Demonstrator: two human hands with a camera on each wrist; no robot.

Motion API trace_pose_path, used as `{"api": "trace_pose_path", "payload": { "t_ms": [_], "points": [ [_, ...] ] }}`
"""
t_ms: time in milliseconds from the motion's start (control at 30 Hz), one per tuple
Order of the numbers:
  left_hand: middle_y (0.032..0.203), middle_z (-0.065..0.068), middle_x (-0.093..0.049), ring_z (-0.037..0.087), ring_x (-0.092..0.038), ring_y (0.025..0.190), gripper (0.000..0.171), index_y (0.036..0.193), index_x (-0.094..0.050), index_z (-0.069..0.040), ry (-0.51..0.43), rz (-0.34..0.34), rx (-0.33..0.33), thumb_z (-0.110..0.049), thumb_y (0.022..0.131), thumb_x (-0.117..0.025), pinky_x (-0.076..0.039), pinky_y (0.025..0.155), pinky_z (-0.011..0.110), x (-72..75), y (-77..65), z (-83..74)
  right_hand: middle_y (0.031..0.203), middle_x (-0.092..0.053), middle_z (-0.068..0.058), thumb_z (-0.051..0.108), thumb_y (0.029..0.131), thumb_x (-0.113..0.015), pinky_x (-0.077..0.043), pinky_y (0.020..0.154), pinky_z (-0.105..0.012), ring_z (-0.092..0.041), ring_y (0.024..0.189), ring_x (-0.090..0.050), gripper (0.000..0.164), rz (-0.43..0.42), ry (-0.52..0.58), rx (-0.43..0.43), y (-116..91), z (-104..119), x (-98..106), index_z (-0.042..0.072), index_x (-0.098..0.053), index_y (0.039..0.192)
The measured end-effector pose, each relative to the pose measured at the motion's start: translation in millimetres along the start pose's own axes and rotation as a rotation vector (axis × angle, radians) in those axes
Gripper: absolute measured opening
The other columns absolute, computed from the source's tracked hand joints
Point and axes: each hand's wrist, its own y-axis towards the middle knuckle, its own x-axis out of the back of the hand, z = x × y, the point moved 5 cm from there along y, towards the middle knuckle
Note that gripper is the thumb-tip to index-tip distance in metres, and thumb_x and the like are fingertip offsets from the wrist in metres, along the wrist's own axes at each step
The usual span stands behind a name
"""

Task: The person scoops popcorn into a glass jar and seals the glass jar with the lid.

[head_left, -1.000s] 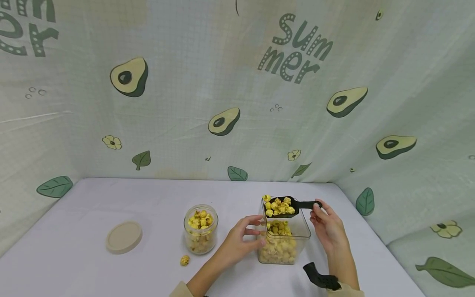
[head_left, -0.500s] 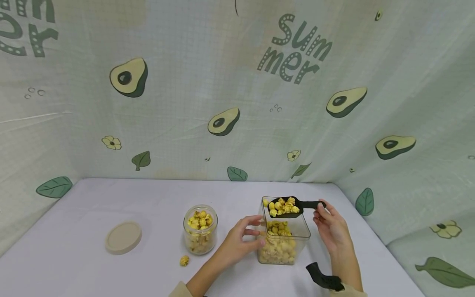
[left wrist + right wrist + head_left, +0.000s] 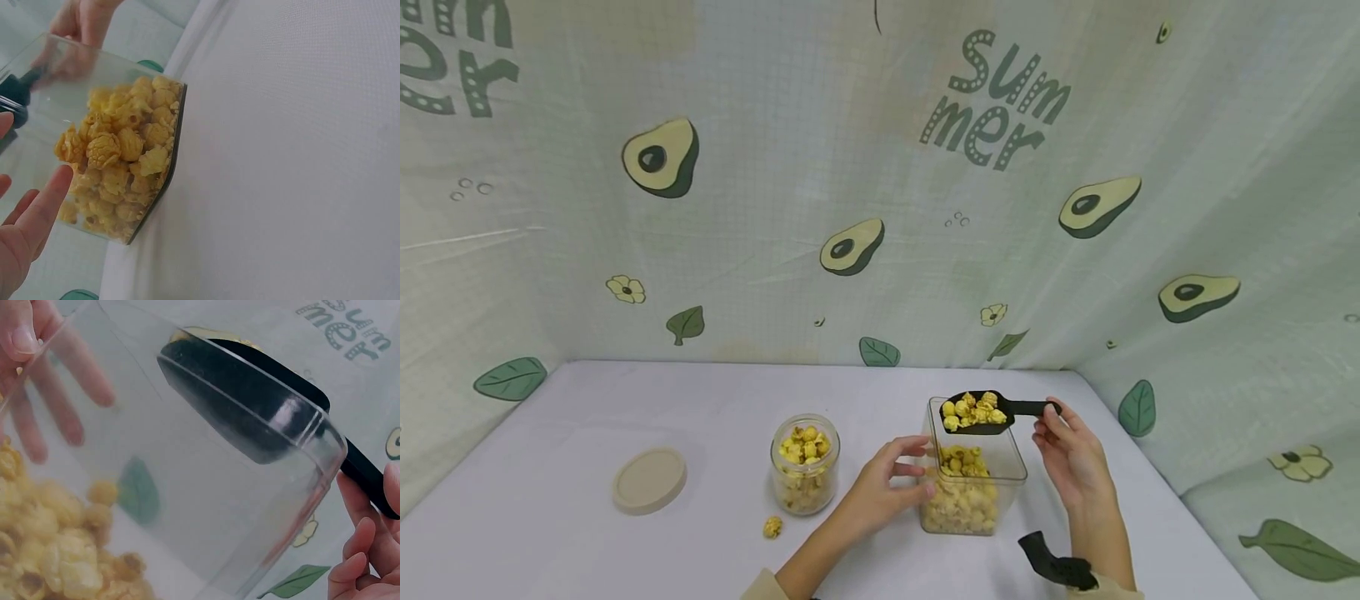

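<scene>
My right hand [image 3: 1071, 462] pinches the handle of a black scoop [image 3: 1033, 407]. The scoop's bowl is heaped with yellow popcorn [image 3: 973, 412] and is held level over the top of a clear square container [image 3: 1011, 467]. Popcorn [image 3: 119, 150] fills the container's lower part. My left hand [image 3: 883, 492] rests on the container's left side, fingers spread and fairly straight. Through the clear wall, the right wrist view shows the left fingers [image 3: 65, 419] and the black scoop bowl [image 3: 244, 406].
Left of the container stands a lidless glass jar [image 3: 806, 487] with popcorn inside. One loose popcorn piece [image 3: 772, 527] lies in front of it. A round beige lid [image 3: 650, 481] lies further left on the white table [image 3: 700, 400]. A printed curtain [image 3: 760, 183] hangs behind.
The scoop has shifted slightly right, then up a little, with its popcorn; a piece at its tip is gone from there. The left hand, container and jar stay put.
</scene>
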Motion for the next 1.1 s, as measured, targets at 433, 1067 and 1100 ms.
{"api": "trace_pose_path", "payload": {
  "t_ms": [433, 1067, 1100],
  "points": [
    [0.133, 0.014, -0.048, 0.033, -0.049, 0.118, 0.053, 0.135, -0.044, -0.011, 0.044, -0.059, -0.074, -0.016, 0.087, -0.064, -0.049, 0.092, 0.032, 21.7, -3.5, -24.9, 0.078, -0.059, -0.001, 0.008, 0.094, -0.050, -0.044, 0.068, -0.020, -0.012, 0.073, -0.051, 0.012, 0.108, 0.091, 0.068, -10.9, 10.1, -30.3, 0.010, -0.062, 0.096],
    [0.147, 0.012, -0.033, 0.034, -0.034, 0.132, 0.075, 0.144, -0.027, -0.014, 0.337, -0.143, -0.079, -0.021, 0.083, -0.070, -0.033, 0.106, 0.052, 128.1, -32.9, -65.3, 0.082, -0.056, 0.002, 0.006, 0.093, -0.052, -0.048, 0.071, -0.017, -0.009, 0.075, -0.053, 0.008, 0.139, -0.001, 0.090, -33.8, -1.8, -86.3, 0.009, -0.055, 0.100],
    [0.147, 0.012, -0.032, 0.034, -0.033, 0.132, 0.076, 0.144, -0.026, -0.015, 0.346, -0.129, -0.066, -0.022, 0.082, -0.071, -0.032, 0.107, 0.053, 133.3, -34.7, -62.8, 0.083, -0.056, 0.002, 0.006, 0.093, -0.053, -0.048, 0.071, -0.017, -0.008, 0.075, -0.054, 0.008, 0.131, -0.016, 0.085, -34.5, -3.8, -89.0, 0.010, -0.055, 0.100]
  ]
}}
